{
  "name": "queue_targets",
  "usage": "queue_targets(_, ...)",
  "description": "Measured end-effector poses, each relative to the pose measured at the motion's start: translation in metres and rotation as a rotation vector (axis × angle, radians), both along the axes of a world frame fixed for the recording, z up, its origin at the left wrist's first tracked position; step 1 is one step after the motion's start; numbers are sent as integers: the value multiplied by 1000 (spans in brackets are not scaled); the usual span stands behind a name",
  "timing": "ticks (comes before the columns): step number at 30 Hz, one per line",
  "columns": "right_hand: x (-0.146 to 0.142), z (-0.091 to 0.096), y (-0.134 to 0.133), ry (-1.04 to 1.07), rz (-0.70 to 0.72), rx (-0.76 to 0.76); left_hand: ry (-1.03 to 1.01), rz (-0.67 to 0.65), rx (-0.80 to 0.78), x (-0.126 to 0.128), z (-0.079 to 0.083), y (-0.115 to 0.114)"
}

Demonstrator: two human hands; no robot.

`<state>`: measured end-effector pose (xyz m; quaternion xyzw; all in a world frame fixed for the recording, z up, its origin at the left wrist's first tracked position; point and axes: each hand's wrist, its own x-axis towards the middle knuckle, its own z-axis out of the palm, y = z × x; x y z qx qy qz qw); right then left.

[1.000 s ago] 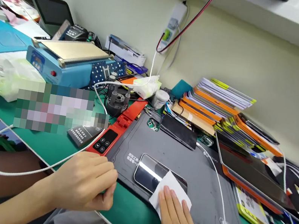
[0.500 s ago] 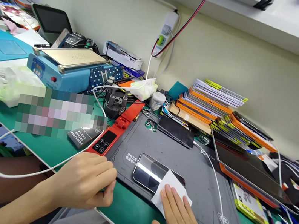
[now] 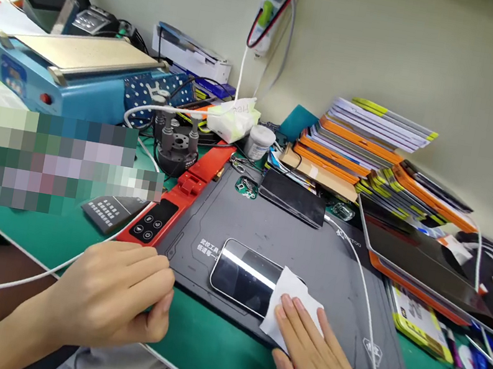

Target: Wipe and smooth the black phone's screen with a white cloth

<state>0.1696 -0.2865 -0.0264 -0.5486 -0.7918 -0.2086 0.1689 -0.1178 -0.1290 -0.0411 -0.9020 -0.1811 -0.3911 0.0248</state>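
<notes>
A smartphone lies flat, screen up, on the dark grey work mat, a bright light streak reflected in its glass. My right hand presses a white wipe with straight, flat fingers, its thumb held apart. The wipe covers the phone's right end, so that part is hidden. To the left, my left hand is closed in a fist over the green table's front edge, apart from the phone. Nothing shows between its curled fingers.
A red tool with touch buttons borders the mat's left side. Behind lie a dark phone with a white cable, a white jar and stacked boxes. A blue heating plate machine stands left; a tablet lies right.
The wipe under my right hand has slid rightward along the phone, uncovering more of its screen. My left fist keeps its shape. The camera view has tilted down and come closer.
</notes>
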Motion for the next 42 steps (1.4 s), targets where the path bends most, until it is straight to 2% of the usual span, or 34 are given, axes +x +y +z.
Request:
queue_targets(5,-31,0,16,13,49,-50,29,-5,6,-3,-1,1)
queue_targets(12,-4,4,1,-14,-35,-62,23,-2,13,-2,1,0)
queue_targets(18,-39,1,15,8,-13,-11,9,9,26,-2,3,0)
queue_targets(25,-12,6,5,60,-5,-40,-1,14,36,-2,0,2)
queue_targets(27,-18,4,10,68,-2,-22,-13,8,29,-2,0,2)
queue_targets(31,-53,-3,32,63,-14,33,-20,2,24,-1,2,1)
queue_targets(34,-67,0,52,65,-47,59,-14,-6,39,1,2,2)
queue_targets(38,-63,8,69,57,-54,17,-39,6,45,4,1,3)
queue_targets(42,-55,4,63,5,-53,0,-54,20,35,4,-1,2)
